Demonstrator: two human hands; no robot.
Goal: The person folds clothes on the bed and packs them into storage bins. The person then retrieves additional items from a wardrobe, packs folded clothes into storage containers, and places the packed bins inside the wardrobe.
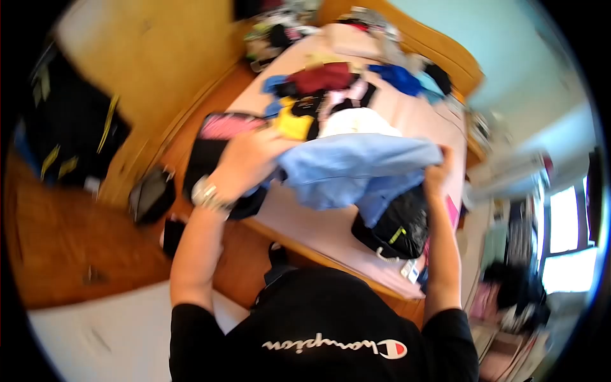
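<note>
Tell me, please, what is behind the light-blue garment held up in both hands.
Beyond the light-blue garment, a white cloth shows above its top edge, and part of a black bag below its right end. Whatever lies directly behind it on the bed is covered.

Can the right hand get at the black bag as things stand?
Probably not freely: the right hand grips the light-blue garment, which hides part of the black bag in this view.

Bed [296,223], far end: pillow [350,41], right by the headboard [439,37]!
Middle: clothes [321,77], spread across!
Near half: garment [356,159] above, between left hand [248,159] and right hand [438,175]!
Near right corner: bag [407,219]!
Floor [76,239]: pouch [153,196], left of the bed!
</note>
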